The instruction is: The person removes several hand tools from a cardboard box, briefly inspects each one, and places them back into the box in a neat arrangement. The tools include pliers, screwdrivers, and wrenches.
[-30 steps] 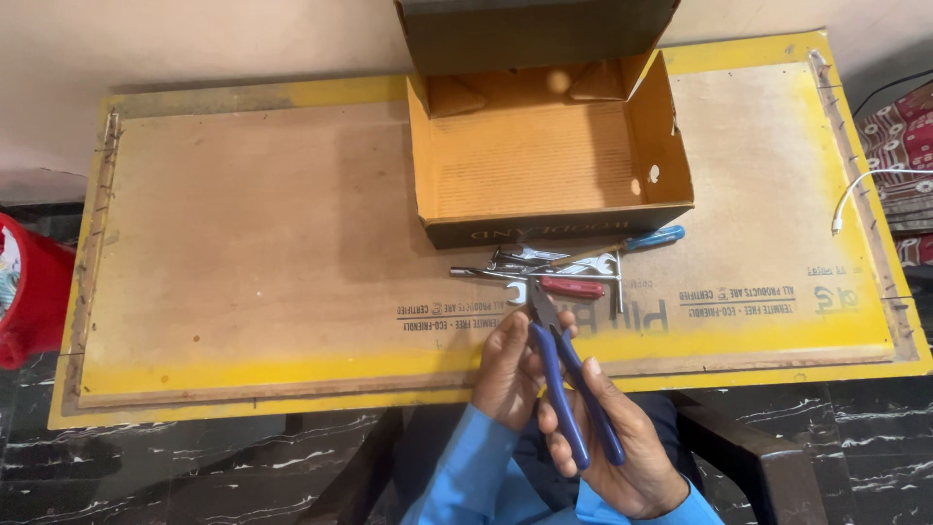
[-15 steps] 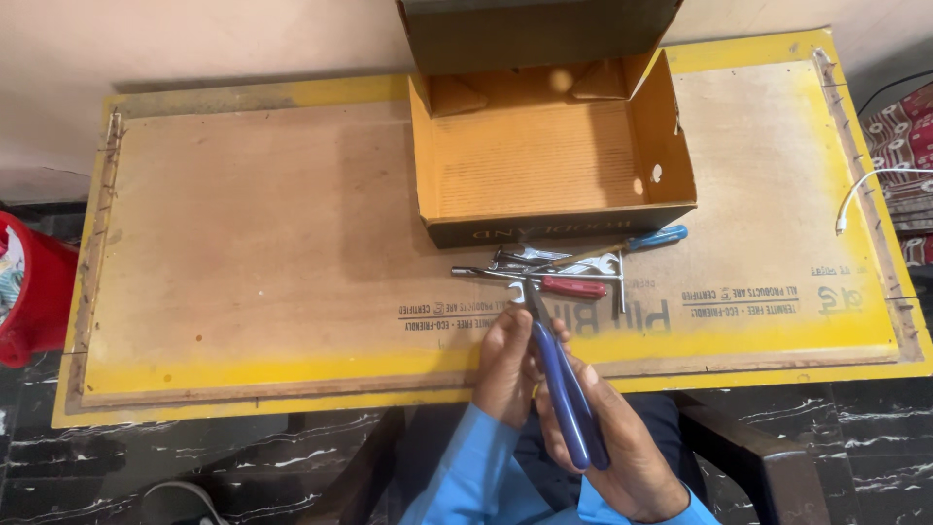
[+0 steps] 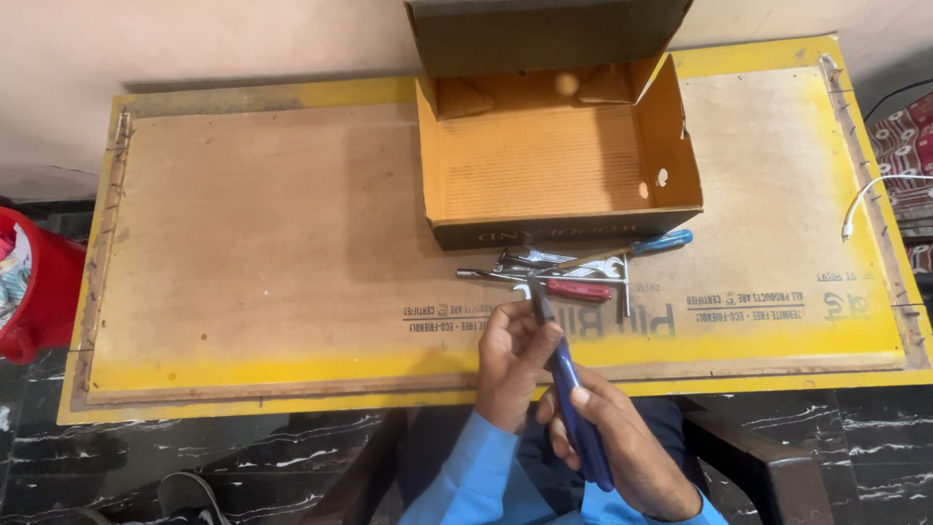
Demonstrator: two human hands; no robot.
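Observation:
I hold a pair of pliers with blue handles over the near edge of the plywood board. My right hand grips the handles, which are pressed together. My left hand pinches the pliers near the jaws. The metal tip points at a small pile of tools: a red-handled screwdriver, a blue-handled screwdriver and some shiny metal pieces. The pile lies just in front of an open, empty cardboard box.
The board has a yellow border and sits on a dark marble-patterned surface. A red bucket stands at the left. A white cable hangs at the right edge. A dark chair arm is near my right elbow.
The pliers' handles were spread apart one second ago and are now squeezed together. My hands stayed in about the same place.

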